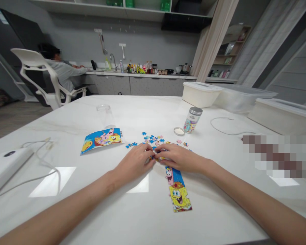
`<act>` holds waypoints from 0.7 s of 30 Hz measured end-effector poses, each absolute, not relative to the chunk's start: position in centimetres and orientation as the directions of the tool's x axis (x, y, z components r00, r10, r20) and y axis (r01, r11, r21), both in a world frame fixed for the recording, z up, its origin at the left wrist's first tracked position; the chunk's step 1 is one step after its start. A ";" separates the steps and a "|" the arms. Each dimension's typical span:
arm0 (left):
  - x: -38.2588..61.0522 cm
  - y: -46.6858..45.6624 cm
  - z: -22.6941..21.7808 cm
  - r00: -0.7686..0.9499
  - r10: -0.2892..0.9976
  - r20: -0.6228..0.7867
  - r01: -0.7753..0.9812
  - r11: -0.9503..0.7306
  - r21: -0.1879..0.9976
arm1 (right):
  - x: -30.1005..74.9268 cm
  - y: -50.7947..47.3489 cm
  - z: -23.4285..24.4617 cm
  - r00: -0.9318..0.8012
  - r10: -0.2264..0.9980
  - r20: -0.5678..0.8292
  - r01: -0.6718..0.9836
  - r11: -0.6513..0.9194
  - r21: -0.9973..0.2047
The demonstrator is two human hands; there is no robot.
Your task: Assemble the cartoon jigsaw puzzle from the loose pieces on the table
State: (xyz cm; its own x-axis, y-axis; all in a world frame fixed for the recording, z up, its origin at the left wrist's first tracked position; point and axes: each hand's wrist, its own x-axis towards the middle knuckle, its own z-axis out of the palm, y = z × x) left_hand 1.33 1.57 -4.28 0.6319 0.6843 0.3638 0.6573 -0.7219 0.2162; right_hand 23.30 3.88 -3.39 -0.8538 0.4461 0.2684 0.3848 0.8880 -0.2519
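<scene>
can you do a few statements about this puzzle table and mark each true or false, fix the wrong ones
1. The left hand and right hand are close together beside the loose puzzle pieces. True.
2. The joined puzzle strip lies on the far side of the loose pieces. False: it lies on the near side, towards the wearer.
3. The picture sheet lies left of the loose pieces. True.
4. The printed can lies on its side. False: it stands upright.
5. A small round lid lies beside the can. True.

That white table point(132, 217) carries a puzzle strip point(179, 194) toward its near edge, loose pieces point(152, 139) midway, a printed can point(192, 121) beyond, lidded boxes point(201, 96) toward the far-right corner.
</scene>
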 end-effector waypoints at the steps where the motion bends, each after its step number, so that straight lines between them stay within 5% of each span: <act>1: 1.3 1.7 -4.3 0.632 0.686 0.361 0.651 -0.722 0.232 | 23.3 3.8 -3.3 -0.854 0.444 0.271 0.383 0.889 -0.251; 11: 0.9 1.9 -4.1 0.614 0.723 0.316 0.645 -0.691 0.327 | 23.2 3.7 -3.2 -0.851 0.452 0.267 0.392 0.886 -0.248; 21: 0.9 1.8 -4.0 0.642 0.716 0.274 0.658 -0.698 0.284 | 23.2 3.6 -3.0 -0.853 0.447 0.268 0.390 0.889 -0.241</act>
State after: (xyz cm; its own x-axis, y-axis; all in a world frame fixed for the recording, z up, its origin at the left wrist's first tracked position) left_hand 0.86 1.81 -3.95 0.6415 0.7164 0.2742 0.6576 -0.6977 0.2844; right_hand 23.21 3.62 -3.02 -0.8534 0.4472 0.2677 0.3900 0.8886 -0.2414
